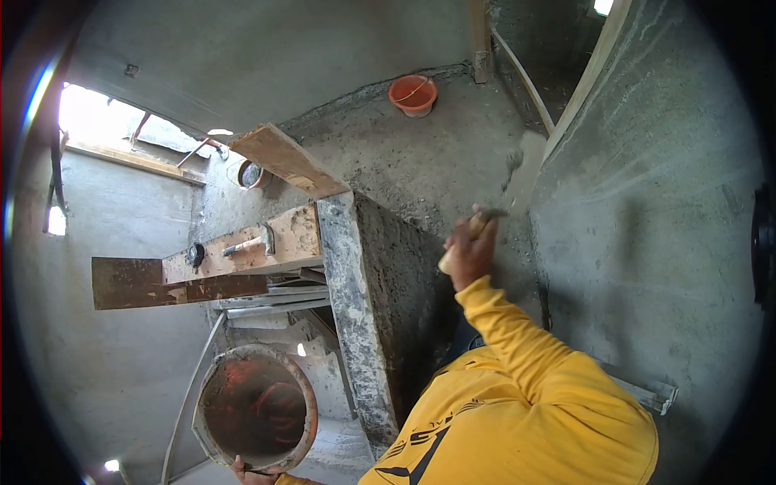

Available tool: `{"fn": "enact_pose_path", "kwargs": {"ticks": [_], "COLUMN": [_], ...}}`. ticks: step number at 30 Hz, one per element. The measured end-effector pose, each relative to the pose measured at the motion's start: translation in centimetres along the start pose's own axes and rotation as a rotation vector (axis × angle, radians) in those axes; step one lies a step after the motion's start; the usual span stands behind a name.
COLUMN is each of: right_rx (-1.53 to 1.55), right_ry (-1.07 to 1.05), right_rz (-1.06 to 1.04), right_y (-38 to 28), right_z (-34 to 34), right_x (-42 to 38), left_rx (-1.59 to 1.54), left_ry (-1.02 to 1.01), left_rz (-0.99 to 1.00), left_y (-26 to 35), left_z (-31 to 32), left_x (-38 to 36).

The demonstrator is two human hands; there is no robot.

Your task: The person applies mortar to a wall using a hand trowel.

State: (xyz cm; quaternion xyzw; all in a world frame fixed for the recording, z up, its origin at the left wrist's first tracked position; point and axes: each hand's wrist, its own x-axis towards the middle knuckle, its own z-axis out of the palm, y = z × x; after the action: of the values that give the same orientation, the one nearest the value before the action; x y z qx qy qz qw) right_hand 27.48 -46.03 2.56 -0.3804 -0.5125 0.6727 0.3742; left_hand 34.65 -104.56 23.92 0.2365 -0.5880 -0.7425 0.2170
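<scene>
My right hand (471, 252) is closed around a short wooden-handled tool (478, 220) with a dark metal end. Its exact kind does not show clearly. The hand is held out over the rough grey floor, near the right wall. At the bottom left, my left hand (255, 475) grips the rim of a large bucket (257, 404). The bucket's mouth faces me, and its orange inside is smeared with grey residue. Much of the left hand is cut off by the frame's lower edge.
A concrete-topped low wall (346, 275) stands between my hands. Left of it, a plank (295, 234) carries a hammer (257, 241) and a dark round object (195, 255). An orange bucket (413, 97) stands at the back; a smaller bucket (251, 175) sits far left.
</scene>
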Motion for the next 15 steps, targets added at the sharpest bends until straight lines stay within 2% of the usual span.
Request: {"fn": "enact_pose_path", "kwargs": {"ticks": [1,2,3,4,5,6,8,10,12,13,15], "right_rx": [-0.148,-0.309,-0.505,-0.516,-0.380,-0.194,-0.236,-0.381,-0.557,-0.603,-0.541], "right_ry": [0.010,-0.105,-0.481,-0.765,-0.886,-0.790,-0.703,-0.606,-0.491,-0.419,-0.419], "right_rz": [-0.056,-0.090,-0.131,-0.183,-0.171,-0.177,0.102,0.196,0.396,0.634,0.750], "right_y": [4.8,8.9,9.8,8.0,4.8,3.3,4.1,7.0,8.6,7.3,11.3], "right_z": [0.6,0.9,-0.1,-1.2,-2.0,-2.0,-3.0,-4.4,-4.7,-4.4,-4.8], "right_x": [-0.6,-1.7,-3.7,-6.5,-9.2,-10.7,-9.4,-5.1,1.6,4.0,6.1], "left_rx": [0.010,0.011,0.011,0.013,-0.002,-0.019,-0.008,0.026,0.067,0.103,0.217], "left_ry": [-0.012,-0.002,0.010,0.014,0.009,0.018,-0.002,0.050,0.107,0.134,0.188], "left_rz": [0.024,0.017,0.007,0.001,0.009,0.009,0.057,0.088,0.119,0.141,0.186], "left_y": [0.0,0.0,0.0,0.2,0.4,0.3,0.3,0.3,-0.1,-0.1,-0.1], "left_z": [-0.3,-0.2,0.0,0.5,1.4,2.0,0.3,-1.3,-1.3,-1.0,-0.2], "left_x": [-0.1,-0.4,-0.9,-1.0,-0.8,-1.4,-1.3,0.0,0.6,0.6,-0.1]}}
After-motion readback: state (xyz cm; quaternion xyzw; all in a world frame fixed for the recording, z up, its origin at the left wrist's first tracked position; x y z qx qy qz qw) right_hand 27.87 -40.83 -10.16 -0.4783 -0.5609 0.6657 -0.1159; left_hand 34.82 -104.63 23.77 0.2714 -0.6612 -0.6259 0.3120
